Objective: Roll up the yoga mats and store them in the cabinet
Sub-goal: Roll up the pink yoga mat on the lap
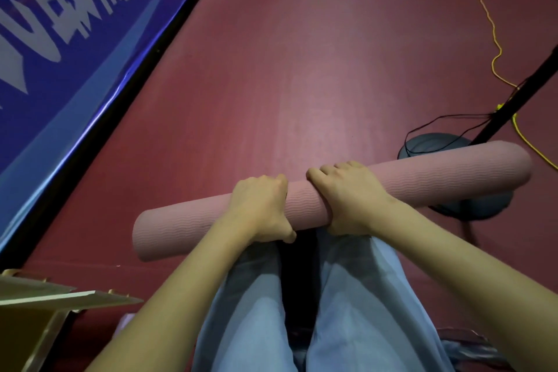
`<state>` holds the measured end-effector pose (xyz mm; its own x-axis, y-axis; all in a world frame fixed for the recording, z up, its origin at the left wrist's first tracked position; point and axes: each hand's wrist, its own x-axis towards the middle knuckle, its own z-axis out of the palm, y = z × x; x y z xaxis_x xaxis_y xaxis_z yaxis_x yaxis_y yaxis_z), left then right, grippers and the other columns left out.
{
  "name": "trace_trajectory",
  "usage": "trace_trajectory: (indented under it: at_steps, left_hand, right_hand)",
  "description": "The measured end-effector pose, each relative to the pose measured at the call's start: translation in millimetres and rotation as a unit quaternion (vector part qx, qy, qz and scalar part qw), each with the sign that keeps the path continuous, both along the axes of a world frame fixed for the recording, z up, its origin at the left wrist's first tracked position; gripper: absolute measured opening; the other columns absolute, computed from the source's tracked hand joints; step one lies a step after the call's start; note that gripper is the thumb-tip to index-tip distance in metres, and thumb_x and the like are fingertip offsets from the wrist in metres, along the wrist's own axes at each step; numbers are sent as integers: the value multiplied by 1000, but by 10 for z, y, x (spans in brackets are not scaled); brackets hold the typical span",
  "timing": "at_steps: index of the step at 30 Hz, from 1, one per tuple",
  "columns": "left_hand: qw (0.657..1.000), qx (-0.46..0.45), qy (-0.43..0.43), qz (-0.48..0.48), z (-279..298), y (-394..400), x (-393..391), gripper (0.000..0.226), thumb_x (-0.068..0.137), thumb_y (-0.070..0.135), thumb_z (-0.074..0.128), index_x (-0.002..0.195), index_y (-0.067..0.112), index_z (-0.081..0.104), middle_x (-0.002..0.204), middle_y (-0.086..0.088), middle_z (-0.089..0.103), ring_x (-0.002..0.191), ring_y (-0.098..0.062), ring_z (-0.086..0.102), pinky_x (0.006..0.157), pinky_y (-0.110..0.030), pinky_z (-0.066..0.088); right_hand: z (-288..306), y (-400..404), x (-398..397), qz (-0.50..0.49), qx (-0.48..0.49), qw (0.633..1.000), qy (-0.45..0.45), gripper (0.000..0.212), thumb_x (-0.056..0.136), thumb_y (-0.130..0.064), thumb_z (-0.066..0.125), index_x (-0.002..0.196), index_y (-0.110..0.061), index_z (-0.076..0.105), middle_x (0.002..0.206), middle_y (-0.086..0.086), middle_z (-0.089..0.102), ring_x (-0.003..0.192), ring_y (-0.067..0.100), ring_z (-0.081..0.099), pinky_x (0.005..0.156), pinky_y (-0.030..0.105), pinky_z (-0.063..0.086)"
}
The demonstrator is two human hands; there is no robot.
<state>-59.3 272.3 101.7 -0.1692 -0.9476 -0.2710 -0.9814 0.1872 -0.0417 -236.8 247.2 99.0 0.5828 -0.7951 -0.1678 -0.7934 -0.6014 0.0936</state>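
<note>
Crosswise above the red floor (302, 69), a fully rolled pink yoga mat (437, 172) is gripped near its middle by the left hand (259, 208) and the right hand (347, 199), set side by side, fingers curled over it. White characters are printed on the blue banner (60, 39) along the floor's left edge; they cannot be read.

dark red floor (302, 54) with a round grey stand base (434, 145), yellow cord (495, 48) and blue banner (60, 39)
</note>
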Motion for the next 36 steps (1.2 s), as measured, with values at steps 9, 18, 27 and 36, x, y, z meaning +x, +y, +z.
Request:
trace_trajectory:
  at_steps: [9, 18, 27, 36]
  left_hand:
    - [999, 29, -17, -41, 194, 570, -153, 65, 55, 60, 82, 99, 22, 54, 103, -1, 69, 90, -27, 65, 65, -32, 38]
    - [990, 130, 28, -40, 218, 977, -218, 60, 53, 58, 84, 94, 21, 62, 87, 1, 68, 72, -26, 58, 66, -33, 46]
    - [977, 167, 130, -14, 71, 731, -53, 77, 39, 64, 86, 103, 32, 58, 96, 9, 65, 85, -20, 62, 76, -38, 57]
    - [943, 241, 225, -43, 9, 170, 66, 123, 36, 58, 92, 146, 48, 37, 122, 19, 48, 114, -16, 40, 107, -40, 42]
  right_hand:
    - [173, 561, -191, 0, 58, 998, 3, 71, 62, -35, 75, 126, -24, 45, 114, -3, 61, 105, 24, 60, 86, 35, 46]
    - [300, 1010, -285, 16, 107, 993, 48, 62, 69, -40, 73, 122, -27, 42, 112, -7, 59, 104, 22, 59, 75, 31, 31]
    - [241, 858, -241, 4, 138, 990, -1, 78, 59, -54, 76, 126, -32, 43, 120, -12, 54, 111, 17, 53, 91, 30, 42]
    - [99, 797, -235, 4, 45, 999, -22, 88, 44, -50, 75, 124, -17, 56, 111, 0, 61, 98, 25, 61, 90, 40, 52]
